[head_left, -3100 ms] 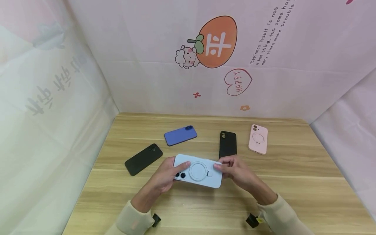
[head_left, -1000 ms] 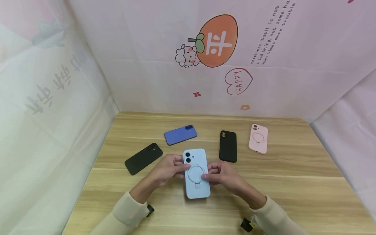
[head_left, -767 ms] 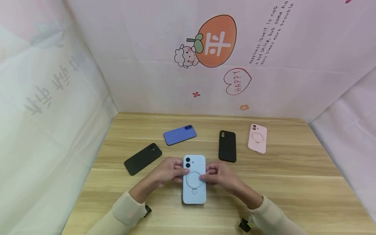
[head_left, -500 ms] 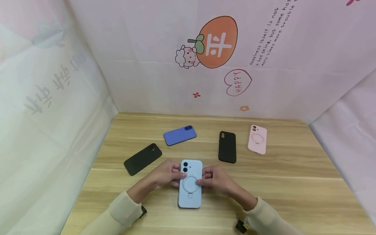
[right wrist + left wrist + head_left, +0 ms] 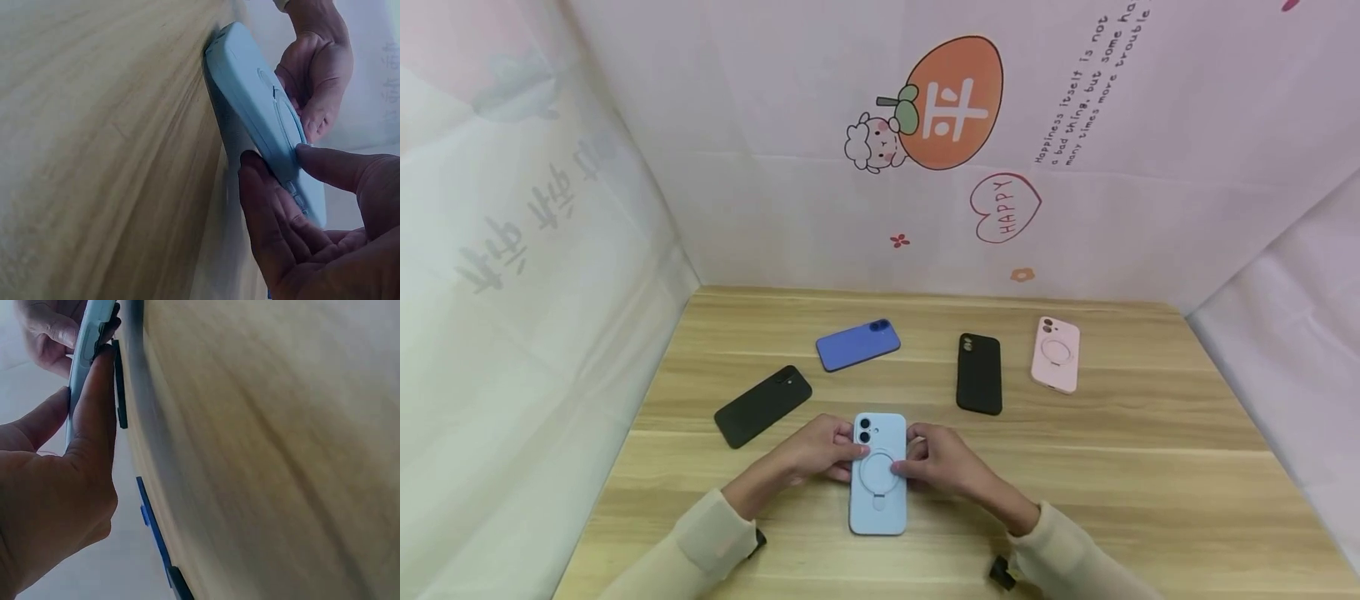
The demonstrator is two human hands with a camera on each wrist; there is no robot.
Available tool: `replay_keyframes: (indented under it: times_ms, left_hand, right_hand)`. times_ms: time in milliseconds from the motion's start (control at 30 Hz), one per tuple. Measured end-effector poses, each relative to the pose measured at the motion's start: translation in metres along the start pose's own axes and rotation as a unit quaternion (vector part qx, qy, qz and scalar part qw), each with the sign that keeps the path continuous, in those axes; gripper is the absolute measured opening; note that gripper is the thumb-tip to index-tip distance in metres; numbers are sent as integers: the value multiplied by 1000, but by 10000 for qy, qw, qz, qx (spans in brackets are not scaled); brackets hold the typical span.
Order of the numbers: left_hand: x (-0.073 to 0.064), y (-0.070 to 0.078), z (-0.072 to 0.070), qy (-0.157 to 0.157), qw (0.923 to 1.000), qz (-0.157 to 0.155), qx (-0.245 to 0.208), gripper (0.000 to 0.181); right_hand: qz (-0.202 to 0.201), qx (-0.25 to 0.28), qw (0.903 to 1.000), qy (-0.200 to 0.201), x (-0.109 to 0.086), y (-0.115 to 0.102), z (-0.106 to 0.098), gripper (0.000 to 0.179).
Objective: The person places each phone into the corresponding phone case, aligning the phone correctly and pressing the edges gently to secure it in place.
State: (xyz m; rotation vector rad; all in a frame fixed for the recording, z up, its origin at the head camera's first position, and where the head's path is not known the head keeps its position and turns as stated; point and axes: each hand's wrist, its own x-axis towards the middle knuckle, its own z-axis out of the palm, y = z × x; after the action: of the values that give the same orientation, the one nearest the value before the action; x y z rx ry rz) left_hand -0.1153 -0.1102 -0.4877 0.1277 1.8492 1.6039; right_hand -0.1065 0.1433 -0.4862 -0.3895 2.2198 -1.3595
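Observation:
A phone in a light blue case (image 5: 878, 517) is between both hands at the front middle of the table. Its back faces up, with a ring on it and two dark camera lenses at the far end. My left hand (image 5: 818, 447) grips its left edge, thumb on the back and fingers underneath. On the opposite edge, my right hand (image 5: 946, 460) holds it the same way, its thumb on the ring. Seen from the right wrist, the light blue case (image 5: 265, 106) tilts just over the wood; whether its lower end touches is unclear. The phone's screen side is hidden.
Behind the hands lie a black phone (image 5: 763, 407) on the left and a blue phone (image 5: 857, 345). Farther right are a black phone case (image 5: 980, 375) and a pink phone case (image 5: 1056, 357) with a ring. White printed cloth (image 5: 790, 208) walls the wooden table (image 5: 1150, 467).
The phone in its light blue case has turned from sideways to lengthwise, camera end now away from me. Both hands have carried it slightly left and nearer, keeping their grip.

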Motion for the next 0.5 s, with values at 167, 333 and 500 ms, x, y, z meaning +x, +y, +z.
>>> replay_keyframes:
  times_ms: [167, 333, 500]
  left_hand:
    - [2, -1, -1, 170, 9990, -44, 409, 17]
    - [3, -2, 1, 492, 9919, 21, 1173, 11]
    - [4, -3, 2, 706, 9856, 154, 1529, 14]
  right_hand:
    - [-7, -758, 9966, 314, 2, -3, 4, 40]
    - [-85, -1054, 9929, 537, 3, -4, 9, 38]
    - [-201, -1218, 9898, 712, 3, -4, 11, 36]
